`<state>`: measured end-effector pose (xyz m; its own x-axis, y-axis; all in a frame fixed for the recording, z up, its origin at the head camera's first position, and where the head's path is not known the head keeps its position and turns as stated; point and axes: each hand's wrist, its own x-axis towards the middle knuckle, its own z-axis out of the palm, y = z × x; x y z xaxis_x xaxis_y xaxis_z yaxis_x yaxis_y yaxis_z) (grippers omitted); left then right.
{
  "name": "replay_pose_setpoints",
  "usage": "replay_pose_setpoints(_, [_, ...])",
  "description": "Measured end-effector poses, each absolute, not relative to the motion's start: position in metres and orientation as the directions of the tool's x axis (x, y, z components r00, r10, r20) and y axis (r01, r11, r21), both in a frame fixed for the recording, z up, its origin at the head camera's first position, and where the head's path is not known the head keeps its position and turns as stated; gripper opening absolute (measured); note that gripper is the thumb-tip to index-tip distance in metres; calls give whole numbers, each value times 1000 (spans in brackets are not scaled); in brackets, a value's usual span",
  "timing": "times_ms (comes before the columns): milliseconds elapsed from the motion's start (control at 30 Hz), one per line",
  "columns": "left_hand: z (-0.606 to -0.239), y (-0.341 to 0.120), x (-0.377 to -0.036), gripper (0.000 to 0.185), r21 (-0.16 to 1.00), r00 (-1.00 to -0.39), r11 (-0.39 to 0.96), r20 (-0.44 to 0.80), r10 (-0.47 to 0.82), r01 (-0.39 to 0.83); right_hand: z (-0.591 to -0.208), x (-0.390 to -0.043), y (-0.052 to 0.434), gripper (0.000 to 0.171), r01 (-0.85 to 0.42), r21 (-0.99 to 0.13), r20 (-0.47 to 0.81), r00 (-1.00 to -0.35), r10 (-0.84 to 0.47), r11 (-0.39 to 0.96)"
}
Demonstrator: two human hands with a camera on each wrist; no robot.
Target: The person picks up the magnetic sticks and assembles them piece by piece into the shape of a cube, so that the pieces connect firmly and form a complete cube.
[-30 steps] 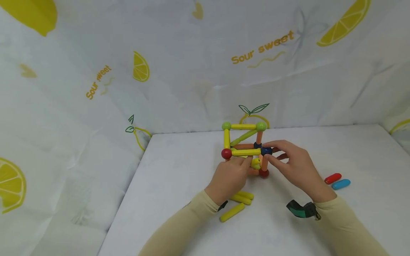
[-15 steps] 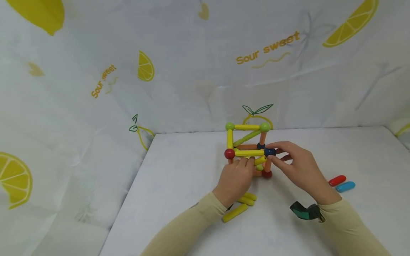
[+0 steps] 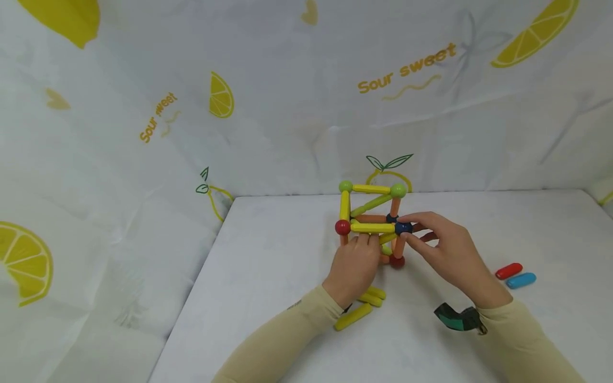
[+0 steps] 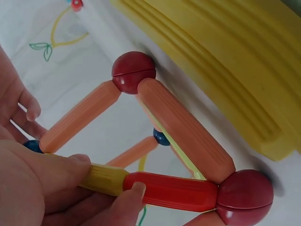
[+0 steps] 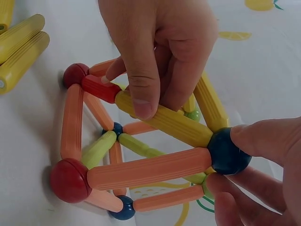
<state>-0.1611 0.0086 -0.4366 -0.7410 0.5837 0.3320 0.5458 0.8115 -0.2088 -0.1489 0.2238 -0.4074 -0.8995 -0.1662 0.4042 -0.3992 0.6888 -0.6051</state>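
1. When we look from the left side, we see the white cloth with yellow lemon pictures hanging behind the white table.
2. Near the front of the table lie loose yellow plastic sticks, just beside our left sleeve.
3. Our left hand reaches into the cube-shaped toy frame made of plastic sticks and round balls, which stands in the middle of the table near the back.
4. That hand has its thumb and fingers curled round a yellow stick that slants across the frame.
5. One end of the yellow stick meets a short red stick, and the red stick touches a dark red ball at a corner.
6. The other end of the yellow stick touches a dark blue ball.
7. Our right hand pinches that dark blue ball between thumb and fingertips at the right corner of the frame.
8. Orange sticks and two green balls are also part of the frame.
9. Far to the right, a red capsule-shaped piece and a blue capsule-shaped piece lie side by side on the table, well apart from the frame.
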Motion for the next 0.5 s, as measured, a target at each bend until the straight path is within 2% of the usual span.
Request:
replay_pose_setpoints(167, [-432, 4, -163, 29, -151, -747, 815, 336, 574, 559, -405, -149, 224, 39, -390, -604, 405, -901, -154, 695])
replay_pose_setpoints(367, [-436, -1, -165, 20, -106, -782, 821, 259, 567, 561, -407, -146, 224, 39, -372, -625, 370, -915, -159, 686])
replay_pose_setpoints(500, [-436, -6, -160, 23, -73, -807, 834, 220, 548, 547, -409, -148, 223, 41, -366, -646, 361, -920, -155, 670])
